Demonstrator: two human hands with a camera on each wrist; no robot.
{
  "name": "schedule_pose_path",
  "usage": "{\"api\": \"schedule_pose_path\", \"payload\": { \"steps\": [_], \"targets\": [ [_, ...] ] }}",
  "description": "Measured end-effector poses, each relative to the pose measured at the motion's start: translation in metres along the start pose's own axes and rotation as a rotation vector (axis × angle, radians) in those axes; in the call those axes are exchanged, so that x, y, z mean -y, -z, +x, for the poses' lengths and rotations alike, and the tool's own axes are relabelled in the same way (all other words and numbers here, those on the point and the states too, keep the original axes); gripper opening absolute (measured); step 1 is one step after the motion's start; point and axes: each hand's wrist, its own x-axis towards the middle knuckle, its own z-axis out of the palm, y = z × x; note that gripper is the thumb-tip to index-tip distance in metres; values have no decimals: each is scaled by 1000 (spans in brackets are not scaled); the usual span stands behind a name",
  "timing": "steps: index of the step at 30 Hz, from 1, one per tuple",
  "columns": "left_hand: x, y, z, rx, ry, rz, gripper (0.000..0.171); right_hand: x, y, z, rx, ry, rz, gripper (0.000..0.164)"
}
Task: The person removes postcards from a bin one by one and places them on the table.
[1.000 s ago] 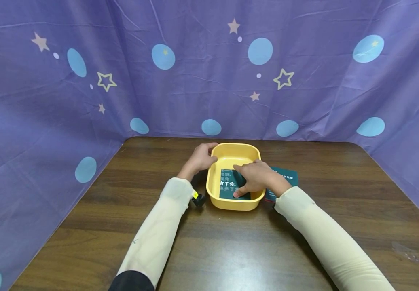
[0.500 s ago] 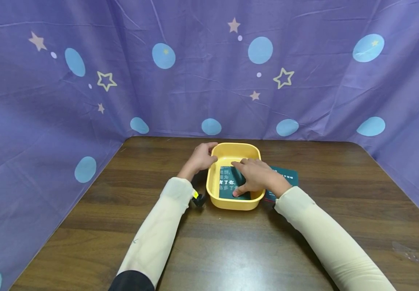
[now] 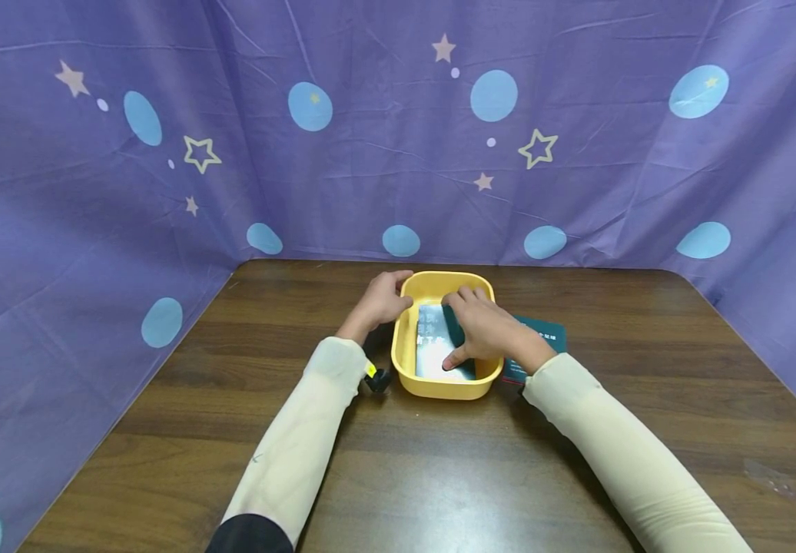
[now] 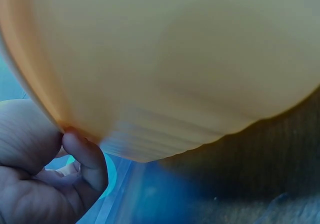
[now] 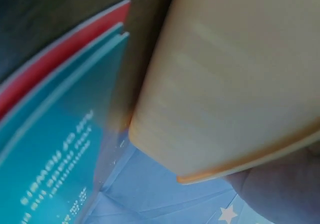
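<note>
A yellow plastic basin stands at the table's far middle. My left hand grips its left rim; in the left wrist view, the thumb and fingers of that hand meet at the rim. Inside the basin, my right hand reaches over the right wall and holds a dark teal card printed with white characters, thumb on its near part and fingers toward its far edge. Glare whitens much of the card. The right wrist view shows mostly the basin's outer wall, which hides the card; only part of the hand appears.
Right of the basin lies a small stack of teal cards, one red card underneath. A black device with a yellow tag sits at the left wrist. A clear plastic scrap lies at right on the wooden table; a purple curtain hangs behind.
The right fingers have moved toward the basin's far side, and the held card's far edge has shifted that way and tilted, now catching glare. The left hand stays at the rim.
</note>
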Motion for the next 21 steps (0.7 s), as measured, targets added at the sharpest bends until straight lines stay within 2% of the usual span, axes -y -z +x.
{"api": "schedule_pose_path", "payload": {
  "steps": [6, 9, 14, 17, 21],
  "targets": [
    [1, -1, 0, -10, 5, 4, 58, 4, 12, -3, -20, -9, 136, 91],
    [2, -2, 1, -11, 10, -1, 59, 6, 18, -5, -51, 20, 192, 71],
    [3, -2, 1, -11, 6, 1, 59, 7, 26, -6, -124, 122, 283, 34],
    [2, -2, 1, -11, 2, 7, 58, 7, 30, -8, -153, 143, 324, 27],
    [1, -1, 1, -11, 0, 12, 59, 7, 40, -11, -193, 121, 356, 26]
  ]
}}
